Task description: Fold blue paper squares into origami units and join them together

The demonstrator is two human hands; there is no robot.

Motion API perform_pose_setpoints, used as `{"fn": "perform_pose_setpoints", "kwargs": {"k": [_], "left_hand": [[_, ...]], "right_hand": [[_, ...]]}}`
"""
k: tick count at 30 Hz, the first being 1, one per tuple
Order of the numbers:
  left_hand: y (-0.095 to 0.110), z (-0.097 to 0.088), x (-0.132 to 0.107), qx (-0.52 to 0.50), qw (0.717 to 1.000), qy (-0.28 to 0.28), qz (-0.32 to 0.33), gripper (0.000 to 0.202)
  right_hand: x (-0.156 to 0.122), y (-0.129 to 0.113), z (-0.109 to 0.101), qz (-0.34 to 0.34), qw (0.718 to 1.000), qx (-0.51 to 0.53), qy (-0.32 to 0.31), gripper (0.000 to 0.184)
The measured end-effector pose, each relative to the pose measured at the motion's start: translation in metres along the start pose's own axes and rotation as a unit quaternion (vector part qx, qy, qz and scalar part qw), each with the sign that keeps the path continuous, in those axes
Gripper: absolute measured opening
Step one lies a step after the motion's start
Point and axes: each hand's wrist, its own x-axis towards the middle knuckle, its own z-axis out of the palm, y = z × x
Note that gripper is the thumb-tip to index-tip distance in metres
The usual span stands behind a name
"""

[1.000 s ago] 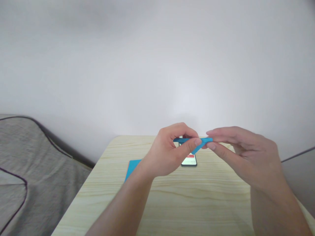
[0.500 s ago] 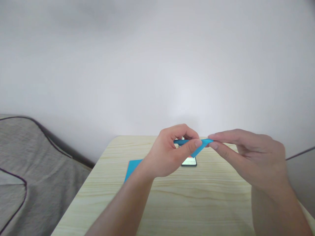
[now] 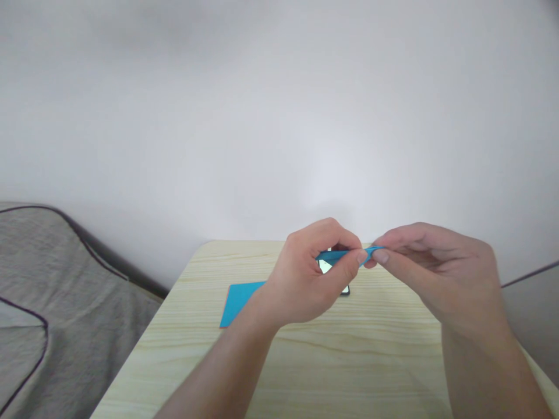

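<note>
A small folded piece of blue paper (image 3: 338, 255) hangs in the air above the table, seen almost edge-on. My left hand (image 3: 312, 279) pinches its left part between thumb and fingers. My right hand (image 3: 437, 265) pinches its right tip, fingers pressed together. Both hands hover over a phone (image 3: 326, 266) with a lit screen, mostly hidden behind my left hand.
A flat blue paper sheet (image 3: 238, 299) lies on the light wooden table (image 3: 349, 355) left of my hands. A grey cushioned seat or bed (image 3: 52, 291) stands at the left. A plain white wall is behind the table.
My hands have drawn closer together, and the blue paper now looks flatter and narrower. My left hand shifted slightly right, covering more of the phone.
</note>
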Motion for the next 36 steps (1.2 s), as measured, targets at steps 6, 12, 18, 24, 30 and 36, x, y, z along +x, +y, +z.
{"fn": "perform_pose_setpoints", "kwargs": {"k": [6, 12, 18, 24, 30, 36], "left_hand": [[0.0, 0.0, 0.0, -0.002, 1.0, -0.001, -0.004, 0.012], [0.0, 0.0, 0.001, 0.018, 0.999, -0.004, 0.031, 0.009], [-0.002, 0.0, 0.001, 0.026, 0.999, 0.007, 0.028, 0.008], [-0.002, -0.002, 0.002, 0.021, 0.999, -0.007, 0.028, 0.01], [-0.003, -0.002, 0.003, 0.068, 0.995, -0.013, 0.067, 0.01], [-0.011, 0.008, 0.0, 0.225, 0.963, 0.062, 0.132, 0.006]], "right_hand": [[0.001, -0.002, -0.006, 0.005, 0.999, -0.04, -0.004, 0.006], [0.002, -0.003, -0.006, -0.006, 0.998, -0.069, -0.014, 0.007], [0.002, 0.0, -0.007, -0.037, 0.992, -0.117, -0.014, 0.009], [-0.001, -0.001, -0.01, -0.081, 0.975, -0.207, -0.015, 0.005], [-0.001, 0.001, -0.014, -0.094, 0.966, -0.237, -0.047, 0.006], [0.004, 0.002, -0.01, -0.064, 0.971, -0.208, -0.102, 0.009]]}}
